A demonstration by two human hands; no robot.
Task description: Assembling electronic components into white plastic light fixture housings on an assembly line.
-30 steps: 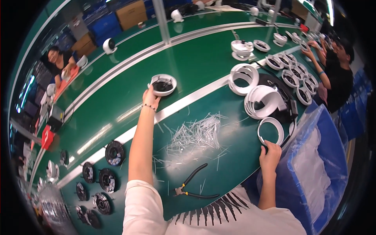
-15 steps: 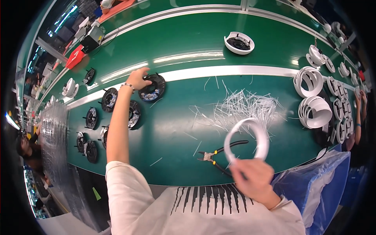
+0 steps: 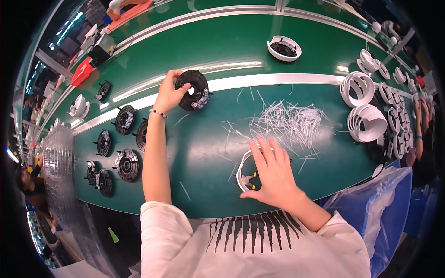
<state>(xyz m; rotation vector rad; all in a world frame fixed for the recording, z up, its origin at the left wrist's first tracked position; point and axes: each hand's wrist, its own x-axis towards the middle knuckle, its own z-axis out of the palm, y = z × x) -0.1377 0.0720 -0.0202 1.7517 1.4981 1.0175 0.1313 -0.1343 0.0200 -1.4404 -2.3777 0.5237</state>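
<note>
Lifted at the far edge of the work mat, a black round housing point(image 3: 197, 81) with a centre hole and bits of wiring is gripped at its left side by my left hand point(image 3: 171, 94), thumb across its face. My right hand point(image 3: 278, 180) is spread, fingers stretched over a white ring point(image 3: 239, 178) near the table's front; its palm hides the ring's right part. Inside the ring shows the head of the diagonal cutting pliers point(image 3: 249, 180), their handles mostly covered by that hand. Several similar black housings point(image 3: 126, 165) stand left of my left forearm.
A heap of thin white strips point(image 3: 292, 121) lies beyond my right hand. White rings point(image 3: 366, 124) are stacked at the right, beside rows of small round parts point(image 3: 397, 120). A white bowl-shaped housing point(image 3: 284, 48) sits farther back. Blue plastic bag point(image 3: 371, 208) hangs at front right.
My left hand has taken hold of the black housing and raised it slightly to the right. My right hand has brought the white ring left and down around the pliers' head, and its fingers have spread.
</note>
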